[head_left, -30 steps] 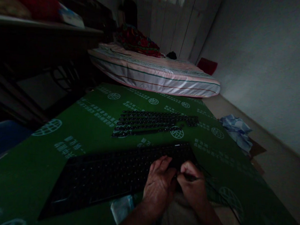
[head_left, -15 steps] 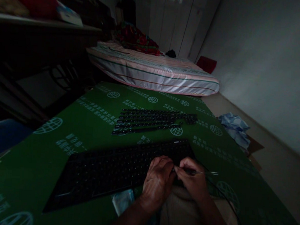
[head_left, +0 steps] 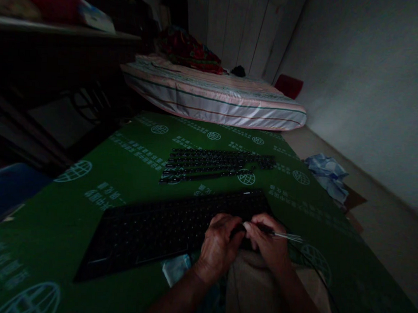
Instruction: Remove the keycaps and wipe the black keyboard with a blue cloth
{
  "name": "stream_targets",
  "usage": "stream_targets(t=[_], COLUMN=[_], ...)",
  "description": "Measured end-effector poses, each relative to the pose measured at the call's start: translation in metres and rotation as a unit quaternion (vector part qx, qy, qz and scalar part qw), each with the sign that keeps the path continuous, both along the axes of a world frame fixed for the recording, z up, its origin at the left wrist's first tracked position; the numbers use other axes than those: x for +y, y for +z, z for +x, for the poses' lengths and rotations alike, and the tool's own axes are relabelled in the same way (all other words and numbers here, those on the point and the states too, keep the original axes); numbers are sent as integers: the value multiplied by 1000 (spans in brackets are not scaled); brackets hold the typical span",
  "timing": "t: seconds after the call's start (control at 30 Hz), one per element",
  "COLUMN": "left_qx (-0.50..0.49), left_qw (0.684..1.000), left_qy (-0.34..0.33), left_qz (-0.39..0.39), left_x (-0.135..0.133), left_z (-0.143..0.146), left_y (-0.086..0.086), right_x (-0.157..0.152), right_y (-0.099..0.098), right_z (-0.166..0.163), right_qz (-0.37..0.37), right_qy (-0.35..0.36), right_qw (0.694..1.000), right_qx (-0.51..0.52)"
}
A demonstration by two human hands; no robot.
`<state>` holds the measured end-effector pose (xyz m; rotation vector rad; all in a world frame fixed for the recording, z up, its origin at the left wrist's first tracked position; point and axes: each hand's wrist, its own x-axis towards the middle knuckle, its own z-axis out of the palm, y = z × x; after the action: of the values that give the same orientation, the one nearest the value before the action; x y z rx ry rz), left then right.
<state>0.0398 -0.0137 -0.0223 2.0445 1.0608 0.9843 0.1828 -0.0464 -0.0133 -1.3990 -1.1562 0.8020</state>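
Note:
A black keyboard base (head_left: 164, 230) lies on a green printed sheet (head_left: 125, 171) in dim light. My left hand (head_left: 221, 244) rests fingers-down on the keyboard's right part. Close beside it, my right hand (head_left: 269, 244) grips a thin metal tool (head_left: 285, 235) whose shaft sticks out to the right; its tip meets the keyboard between my two hands. Rows of removed black keycaps (head_left: 215, 163) are laid out on the sheet beyond the keyboard.
A striped mattress (head_left: 218, 99) with red cloth (head_left: 189, 52) lies at the back. Dark furniture (head_left: 60, 67) stands left, a blue item (head_left: 6, 189) at the left edge. Crumpled blue cloth (head_left: 328, 173) lies on the floor right. A black cable (head_left: 315, 272) runs off the keyboard.
The view has shifted slightly. My right hand has turned, so the metal tool's shaft now shows sticking out to the right. Both hands stay at the keyboard's right part.

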Motion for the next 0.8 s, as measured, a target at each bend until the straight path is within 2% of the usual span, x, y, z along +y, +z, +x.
stream_targets(t=[0.13,0.37,0.53,0.67,0.73,0.8], left_qx=[-66,-132,-166,-166,-166,-167], left_qw=[995,984,979,977,975,975], left_qy=[44,72,63,71,77,82], left_qz=[-58,-97,-105,-116,-122,-125], left_x=[1,2,3,3,2,2], left_z=[-1,-3,-4,-5,-5,-5], left_y=[-3,1,-1,-1,-1,-1], right_x=[0,-1,-2,-3,-4,-5], right_y=[-5,-2,6,14,17,17], right_z=[3,5,4,7,9,11], right_qz=[22,-14,19,2,5,45], right_qy=[-29,-40,-14,-34,-44,-33], right_qw=[996,990,991,991,995,998], right_qx=[77,135,130,128,93,20])
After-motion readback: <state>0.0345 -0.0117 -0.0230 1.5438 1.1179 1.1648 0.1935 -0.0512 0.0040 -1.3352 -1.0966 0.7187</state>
